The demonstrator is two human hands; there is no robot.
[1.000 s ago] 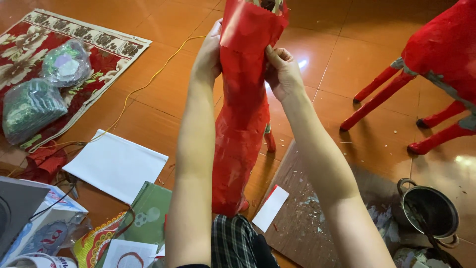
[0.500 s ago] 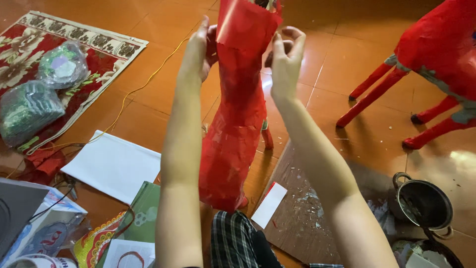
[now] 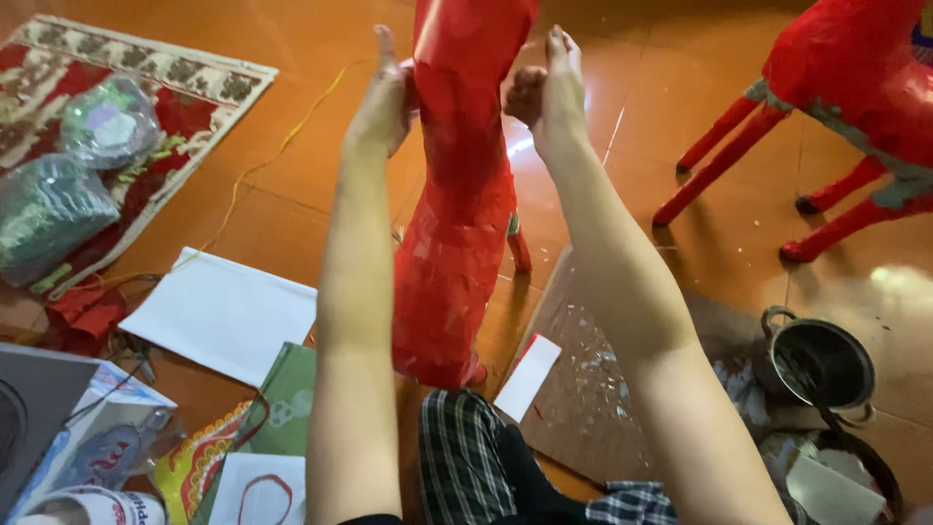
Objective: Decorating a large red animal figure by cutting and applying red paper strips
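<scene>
Both hands have come off their wrapped hold on the red form since a second ago and now flank it with flat palms. Left hand [image 3: 384, 102] stands at nine o'clock of the red paper-covered figure [image 3: 457, 194], fingers straight and pointing up, released, with the palm edge touching or just beside the paper; contact is hard to confirm. Right hand [image 3: 549, 92] stands at three o'clock, fingers also extended upward, thumb curled in toward the paper, gripping nothing. Neither hand is clearly nearer; the form lies directly between them.

Its long axis runs upright, from twelve o'clock, where the top leaves the picture, down to six o'clock, where the wider base meets the checked cloth [image 3: 466, 457] at the person's lap.

Farther out: a white paper sheet [image 3: 219, 311] at eight o'clock, a small white card [image 3: 528, 377] at five o'clock on a paste-spattered board [image 3: 593, 389], a metal pot [image 3: 821, 360] at four o'clock, a red four-legged papier-mâché animal [image 3: 855, 78] at two o'clock, and a patterned rug [image 3: 97, 87] with bagged bundles at ten o'clock.
</scene>
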